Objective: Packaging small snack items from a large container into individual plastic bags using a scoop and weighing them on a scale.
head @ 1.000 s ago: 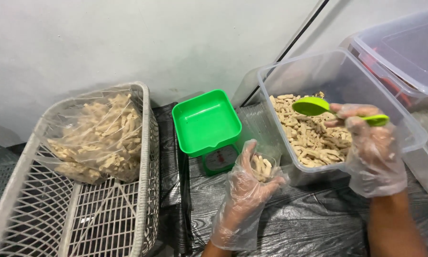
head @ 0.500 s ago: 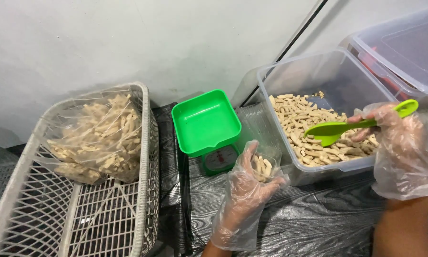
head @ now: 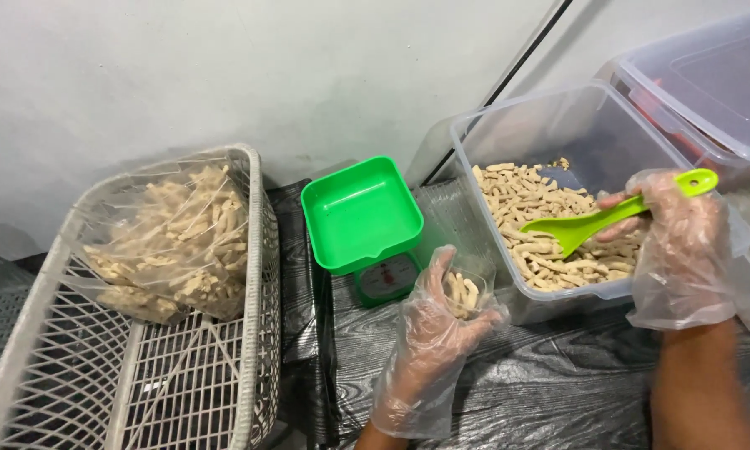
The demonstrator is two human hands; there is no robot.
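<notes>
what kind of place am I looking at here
Most likely a small home or workshop snack-packing spot. A green scale stands by a clear tub of beige snack sticks; the gloved right hand holds a green scoop, the gloved left hand a small clear bag.

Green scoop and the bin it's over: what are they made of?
Green scoop: looks like moulded plastic, smooth, slight sheen, one uniform colour. Clear bin: likely semi-rigid plastic, glossy and see-through, the beige snack sticks showing through its wall. Right hand holds the scoop in a thin film glove.
</notes>
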